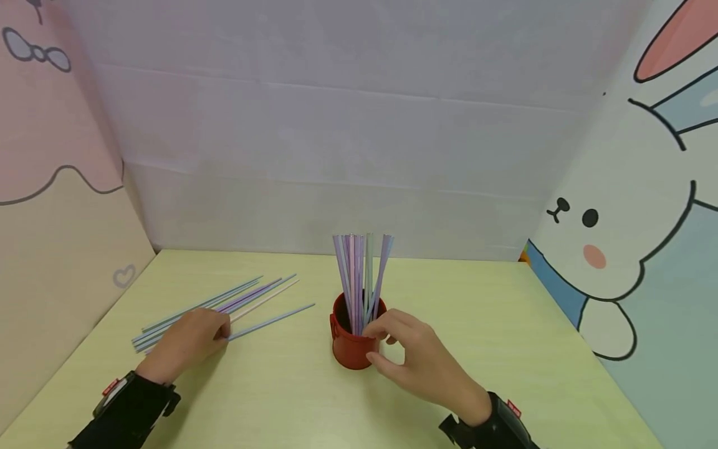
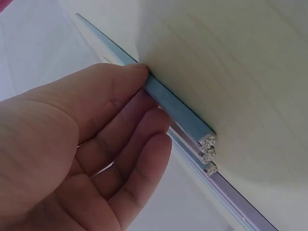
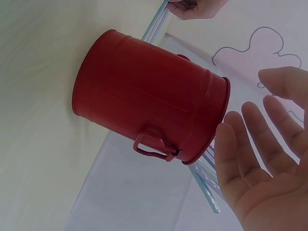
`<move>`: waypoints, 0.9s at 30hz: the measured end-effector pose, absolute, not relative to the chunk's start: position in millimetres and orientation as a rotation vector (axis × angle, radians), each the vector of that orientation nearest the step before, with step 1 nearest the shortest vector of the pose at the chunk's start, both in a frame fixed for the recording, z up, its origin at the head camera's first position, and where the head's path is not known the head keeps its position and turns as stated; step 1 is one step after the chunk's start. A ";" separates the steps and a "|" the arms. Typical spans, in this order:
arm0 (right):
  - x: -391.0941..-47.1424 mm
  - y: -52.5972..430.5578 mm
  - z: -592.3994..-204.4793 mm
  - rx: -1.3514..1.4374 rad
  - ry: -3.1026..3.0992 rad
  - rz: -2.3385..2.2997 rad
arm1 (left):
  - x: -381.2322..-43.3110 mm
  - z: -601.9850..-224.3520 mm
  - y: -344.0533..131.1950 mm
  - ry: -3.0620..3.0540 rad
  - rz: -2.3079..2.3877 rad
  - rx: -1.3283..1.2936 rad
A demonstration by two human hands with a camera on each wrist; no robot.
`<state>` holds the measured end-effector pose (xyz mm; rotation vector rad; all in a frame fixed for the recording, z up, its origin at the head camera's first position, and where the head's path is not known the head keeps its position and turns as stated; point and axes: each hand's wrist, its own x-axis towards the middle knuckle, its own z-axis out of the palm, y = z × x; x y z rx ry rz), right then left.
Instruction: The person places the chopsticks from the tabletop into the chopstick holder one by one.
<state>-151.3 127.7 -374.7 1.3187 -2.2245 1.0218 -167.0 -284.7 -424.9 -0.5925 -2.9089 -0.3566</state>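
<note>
My left hand (image 1: 193, 340) pinches a thin light-blue stick (image 2: 180, 110) between thumb and fingers, low over the table beside several loose sticks (image 1: 219, 302) in blue, purple and pale pink. Crinkled, silvery ends show on the sticks in the left wrist view. A small red metal bucket (image 1: 350, 352) with side handles stands upright, holding a bunch of upright sticks (image 1: 356, 274) in purple, blue, pink and green. At the bucket's near right rim is my right hand (image 1: 415, 355), its fingers relaxed and apart, with nothing held in them.
Pale yellow wood-grain covers the table (image 1: 291, 399). A white wall sheet (image 1: 336, 125) rises behind it, with cartoon-printed panels on both sides, a rabbit (image 1: 622, 206) on the right one.
</note>
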 end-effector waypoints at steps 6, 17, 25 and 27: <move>-151.0 129.3 -375.4 1.310 -2.243 1.022 | -164.8 -422.8 -288.0 -2.911 -0.345 -0.672; -151.7 131.0 -376.5 1.305 -2.248 1.019 | -146.6 -402.2 -289.7 -2.943 -0.433 -0.810; -148.4 126.4 -370.4 1.306 -2.254 0.994 | -127.1 -375.8 -291.4 -2.939 -0.469 -0.917; -146.7 123.9 -368.6 1.311 -2.264 0.978 | -121.9 -371.9 -289.2 -2.924 -0.492 -0.972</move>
